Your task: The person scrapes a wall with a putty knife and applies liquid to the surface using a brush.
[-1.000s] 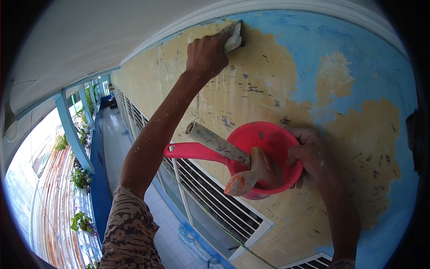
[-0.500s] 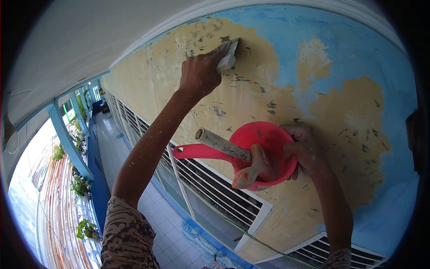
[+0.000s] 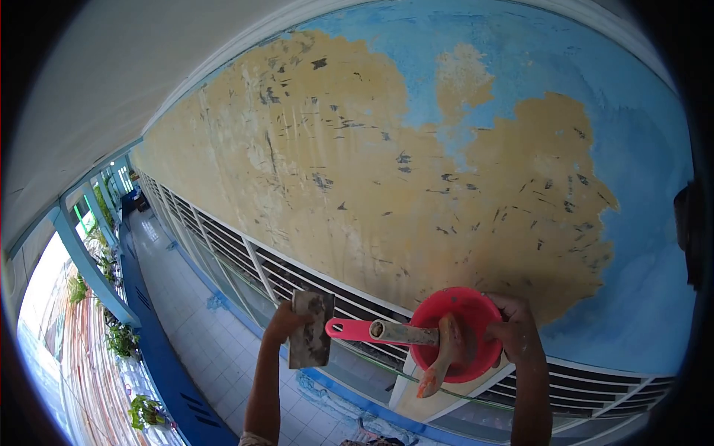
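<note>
Down at the lower middle, my left hand [image 3: 284,321] is closed on a putty knife [image 3: 311,343], its broad flat blade smeared grey and held away from the wall. My right hand [image 3: 517,331] grips the rim of a red plastic dipper [image 3: 461,297] from the right side; its handle [image 3: 348,329] points left towards the blade. Inside the dipper rest a stained tube-like handle [image 3: 409,334] and a second tool with an orange-tipped handle [image 3: 435,375], their lower ends hidden. Ahead is the wall, with a tan patch [image 3: 357,163] bearing grey smears, bordered by blue paint [image 3: 639,223].
Louvred windows with white frames [image 3: 275,279] run below the tan patch. To the left lie a tiled walkway [image 3: 186,312], a blue parapet [image 3: 160,349] and potted plants [image 3: 123,340]. A white ceiling [image 3: 111,82] slopes overhead.
My left hand has come down from the upper wall with the putty knife, to beside the dipper's handle. My right hand and the dipper sit lower in view, and the camera view has shifted.
</note>
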Demonstrator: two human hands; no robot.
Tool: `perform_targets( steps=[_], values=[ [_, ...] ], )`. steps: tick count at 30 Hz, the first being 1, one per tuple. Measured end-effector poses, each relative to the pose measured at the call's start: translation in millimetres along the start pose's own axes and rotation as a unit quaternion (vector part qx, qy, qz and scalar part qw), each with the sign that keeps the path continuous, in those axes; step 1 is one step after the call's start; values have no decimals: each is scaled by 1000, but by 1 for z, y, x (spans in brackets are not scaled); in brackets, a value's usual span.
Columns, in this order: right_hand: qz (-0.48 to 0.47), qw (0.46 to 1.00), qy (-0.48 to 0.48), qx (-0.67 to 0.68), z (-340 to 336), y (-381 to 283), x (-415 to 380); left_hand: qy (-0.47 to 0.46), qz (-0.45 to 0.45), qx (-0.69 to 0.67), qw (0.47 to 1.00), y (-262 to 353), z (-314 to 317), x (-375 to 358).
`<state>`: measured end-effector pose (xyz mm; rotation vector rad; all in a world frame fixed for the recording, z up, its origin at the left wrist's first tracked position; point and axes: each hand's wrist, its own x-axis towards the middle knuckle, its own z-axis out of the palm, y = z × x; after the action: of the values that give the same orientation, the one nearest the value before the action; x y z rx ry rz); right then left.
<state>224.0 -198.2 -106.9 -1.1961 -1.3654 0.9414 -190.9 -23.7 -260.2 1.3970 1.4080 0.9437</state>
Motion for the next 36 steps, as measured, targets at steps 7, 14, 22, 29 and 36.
perform_targets(
  steps=[7,14,22,29,36],
  values=[
    [77,991,97,41,12,41,-39,-42,-35,68,996,-134,79,-42],
    [103,974,186,81,41,74,-50,-59,-15,151,987,-110,108,-78],
    [150,957,232,92,73,124,-52,-144,59,116,981,-103,136,-86],
    [191,963,171,85,94,141,-63,-102,-59,-125,985,-98,141,-94],
    [180,972,127,81,123,163,-68,-117,-46,-304,944,-103,137,-91]
  ],
)
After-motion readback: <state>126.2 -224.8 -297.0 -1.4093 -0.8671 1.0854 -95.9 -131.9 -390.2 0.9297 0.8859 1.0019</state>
